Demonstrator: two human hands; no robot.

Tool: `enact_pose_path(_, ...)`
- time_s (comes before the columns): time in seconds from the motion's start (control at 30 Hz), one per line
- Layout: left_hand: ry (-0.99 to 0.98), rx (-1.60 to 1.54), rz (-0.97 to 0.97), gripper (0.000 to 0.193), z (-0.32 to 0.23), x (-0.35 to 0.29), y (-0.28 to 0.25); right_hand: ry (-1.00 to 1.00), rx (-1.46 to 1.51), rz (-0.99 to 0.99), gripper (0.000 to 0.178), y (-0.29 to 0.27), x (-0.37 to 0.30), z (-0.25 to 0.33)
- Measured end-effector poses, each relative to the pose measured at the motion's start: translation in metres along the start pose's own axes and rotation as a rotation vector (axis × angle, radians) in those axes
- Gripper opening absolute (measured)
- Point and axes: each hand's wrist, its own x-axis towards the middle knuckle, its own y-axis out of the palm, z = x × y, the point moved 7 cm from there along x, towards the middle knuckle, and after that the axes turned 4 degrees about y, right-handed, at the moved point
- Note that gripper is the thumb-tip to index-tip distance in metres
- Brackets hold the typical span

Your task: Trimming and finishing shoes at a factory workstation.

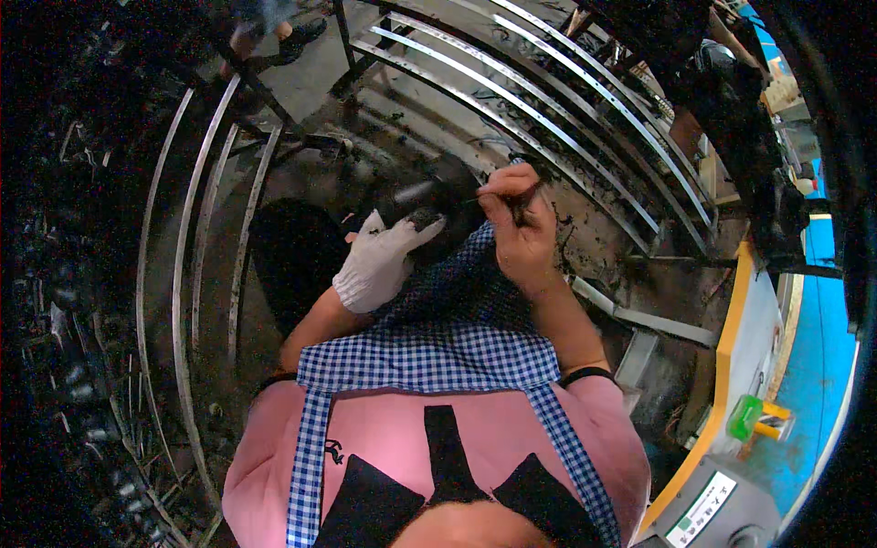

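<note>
In a white knitted glove, my left hand closes on a dark, rounded, glossy black piece, in front of my apron. Its exact kind does not show against the dark surroundings. My bare right hand is beside the piece's right side, with thumb and forefinger pinched together. A thin dark bit seems to stick out between those fingertips, too small to name. Below both hands spreads my blue-and-white checked apron, over a pink top.
Metal rack rails run across the far side, and more rails stand at left. A person's shoe shows at the far left. To the right are a yellow-edged panel, a blue surface and a green-and-yellow item.
</note>
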Motion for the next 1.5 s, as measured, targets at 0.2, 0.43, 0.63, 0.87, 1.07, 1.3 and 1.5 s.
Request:
enact_pose_path(0.2, -0.553, -1.624, -0.437, 0.033, 0.020, 0.005, 0.033, -0.162, -0.350, 0.149, 0.017, 0.004, 0.006, 0.022)
enact_pose_path(0.43, -0.236, -1.404, -0.537, 0.022, 0.008, 0.016, 0.030, 0.004, -0.723, 0.153, 0.014, 0.006, 0.002, 0.034)
enact_pose_path(0.63, -0.139, -0.527, -0.402, 0.023, 0.017, 0.002, 0.032, 0.050, -0.711, 0.250, 0.016, 0.013, 0.002, 0.021)
enact_pose_path(0.87, -0.239, -0.676, -0.496, 0.018, 0.028, -0.010, 0.046, 0.098, -0.255, 0.409, 0.018, 0.028, -0.011, 0.022)
enact_pose_path(1.07, -0.294, -1.123, -0.571, 0.035, 0.042, 0.005, 0.020, 0.430, 0.526, 0.133, 0.022, 0.006, -0.041, -0.010)
enact_pose_path(1.3, -0.373, -1.209, -0.353, 0.037, 0.039, 0.012, 0.024, 0.684, 0.179, 0.074, 0.038, -0.012, -0.039, -0.054)
enact_pose_path(1.5, -0.190, -0.488, 0.184, 0.028, -0.016, 0.028, -0.001, 0.806, 0.433, 0.278, 0.059, 0.003, -0.075, -0.080)
